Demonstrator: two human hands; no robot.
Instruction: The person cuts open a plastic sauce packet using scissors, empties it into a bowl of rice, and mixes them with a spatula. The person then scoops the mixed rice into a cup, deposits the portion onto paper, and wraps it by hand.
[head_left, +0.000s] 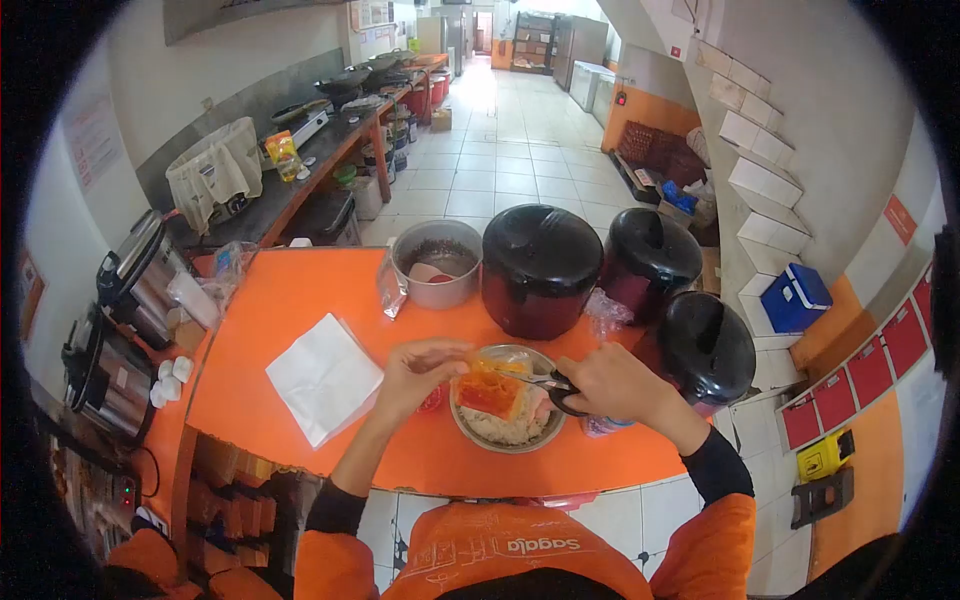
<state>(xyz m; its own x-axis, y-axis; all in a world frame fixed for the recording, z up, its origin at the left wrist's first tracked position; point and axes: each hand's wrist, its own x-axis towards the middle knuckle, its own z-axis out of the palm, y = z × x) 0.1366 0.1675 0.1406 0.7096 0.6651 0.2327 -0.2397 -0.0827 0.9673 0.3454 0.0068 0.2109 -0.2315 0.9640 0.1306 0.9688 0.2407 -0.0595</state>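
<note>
Held between the fingers of my left hand [430,367] is the top of a see-through plastic packet [492,393] with orange-red contents. My right hand [615,382] grips black-handled scissors [535,378], whose blades reach left across the packet's upper part. Whether the blades are apart or together is too small to tell. Beneath both hands stands a round metal bowl [512,449] with pale, crumbly food in it, partly hidden by the packet. Something small and red [430,400] lies on the table by the bowl's left side.
On the orange table [245,380], a stack of white paper [325,380] lies to the left. Behind the bowl are a grey pot [437,262] and several dark lidded pots [543,270]. Steel cookers [115,375] stand at far left, white stairs [765,185] at right.
</note>
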